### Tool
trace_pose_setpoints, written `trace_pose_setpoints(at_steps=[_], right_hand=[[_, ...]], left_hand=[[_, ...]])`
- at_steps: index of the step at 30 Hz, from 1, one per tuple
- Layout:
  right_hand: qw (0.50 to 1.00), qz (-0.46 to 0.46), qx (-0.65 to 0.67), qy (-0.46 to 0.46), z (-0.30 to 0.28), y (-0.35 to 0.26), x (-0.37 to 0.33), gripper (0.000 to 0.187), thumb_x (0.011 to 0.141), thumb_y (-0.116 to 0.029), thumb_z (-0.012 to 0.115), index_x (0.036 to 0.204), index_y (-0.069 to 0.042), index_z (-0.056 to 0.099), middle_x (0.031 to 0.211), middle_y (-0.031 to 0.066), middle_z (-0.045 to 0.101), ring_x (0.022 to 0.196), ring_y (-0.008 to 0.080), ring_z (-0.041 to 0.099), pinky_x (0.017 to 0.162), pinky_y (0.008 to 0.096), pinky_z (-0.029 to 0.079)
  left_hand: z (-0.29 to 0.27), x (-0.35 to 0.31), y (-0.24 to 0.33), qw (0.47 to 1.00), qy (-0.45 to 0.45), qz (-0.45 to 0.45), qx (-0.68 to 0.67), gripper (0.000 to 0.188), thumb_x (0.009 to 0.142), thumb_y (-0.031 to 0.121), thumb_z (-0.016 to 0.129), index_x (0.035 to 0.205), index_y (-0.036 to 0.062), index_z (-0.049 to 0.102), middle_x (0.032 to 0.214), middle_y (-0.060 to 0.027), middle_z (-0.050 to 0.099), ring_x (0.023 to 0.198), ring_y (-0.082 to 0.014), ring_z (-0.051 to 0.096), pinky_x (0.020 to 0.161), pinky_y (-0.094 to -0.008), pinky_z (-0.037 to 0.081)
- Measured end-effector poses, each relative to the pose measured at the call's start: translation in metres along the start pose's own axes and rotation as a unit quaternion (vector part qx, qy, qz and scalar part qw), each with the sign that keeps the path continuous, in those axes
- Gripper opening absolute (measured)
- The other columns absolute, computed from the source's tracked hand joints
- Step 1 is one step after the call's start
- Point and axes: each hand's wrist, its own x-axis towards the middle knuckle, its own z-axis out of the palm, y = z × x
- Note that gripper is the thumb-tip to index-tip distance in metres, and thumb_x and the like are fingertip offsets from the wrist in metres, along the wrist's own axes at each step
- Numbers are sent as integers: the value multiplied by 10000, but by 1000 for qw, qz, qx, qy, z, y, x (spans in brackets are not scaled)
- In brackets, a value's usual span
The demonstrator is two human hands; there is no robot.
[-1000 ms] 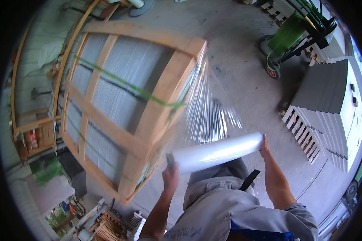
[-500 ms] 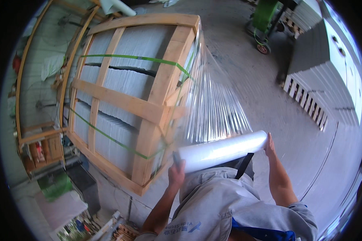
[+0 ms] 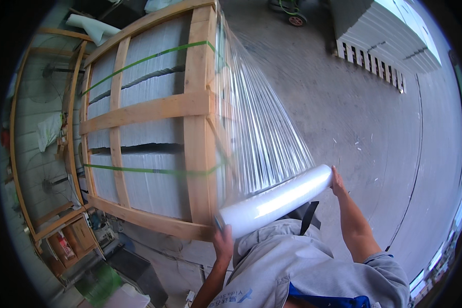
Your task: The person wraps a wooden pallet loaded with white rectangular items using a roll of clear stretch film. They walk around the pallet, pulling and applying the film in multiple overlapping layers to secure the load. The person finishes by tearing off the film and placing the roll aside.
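Observation:
Between my two hands is a thick roll of clear stretch film, held slantwise in front of my waist. My left hand grips its lower left end, close to the crate's corner. At the upper right end, my right hand is closed round the roll's edge. A sheet of pulled film fans from the roll up to the far corner of a wooden crate, taut and creased. Inside the crate stand stacked pale slabs, bound by green straps. My fingertips are partly hidden by the roll ends.
At the upper right, grey-white stacked slabs rest on a slatted pallet. A wheeled green cart stands at the top. Left of the crate are a wooden frame and an open wooden box. Small scraps lie on the floor.
My view has turned and shifted, so the crate looks more upright and the pallet stack sits higher. The roll has come slightly left and lower, tilted more, with both hands still on its ends.

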Motion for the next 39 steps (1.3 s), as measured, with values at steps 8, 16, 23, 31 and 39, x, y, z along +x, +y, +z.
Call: trace_pose_setpoints(at_steps=[8,16,23,31,39], right_hand=[[997,20,55,41,20,144,-50,696,891,-668,366,882,-34,654,700,56,546,666,175,502,583,342,414],[983,96,154,21,103,289,-100,722,893,-667,365,844,-9,658,702,75,562,642,186,495,577,346,397],[965,182,177,66,207,376,-116,753,913,-607,403,1189,70,582,1128,169,622,1045,275,570,939,394,420],[891,234,353,166,354,453,-164,755,919,-586,417,1298,63,492,1261,187,567,1167,284,526,1032,384,354],[805,252,512,165,471,516,-248,673,933,-575,403,1244,3,552,1193,152,597,1088,275,557,965,467,396]], left_hand=[[-22,-78,-70,994,-41,53,81,332,936,238,523,855,-80,570,724,-290,559,680,-438,580,606,-462,431],[-78,-122,-134,978,-35,123,164,362,948,251,497,878,-95,578,675,-270,568,646,-452,576,597,-475,424],[-134,-74,-186,955,-121,96,255,399,930,324,507,977,-62,598,753,-254,613,717,-436,612,641,-470,452],[-205,37,-237,854,-296,287,319,416,884,342,570,1000,-56,598,925,-273,603,837,-475,582,723,-504,463],[-259,94,-259,812,-332,329,348,423,875,348,583,942,-69,595,860,-280,589,789,-475,572,696,-489,459]])
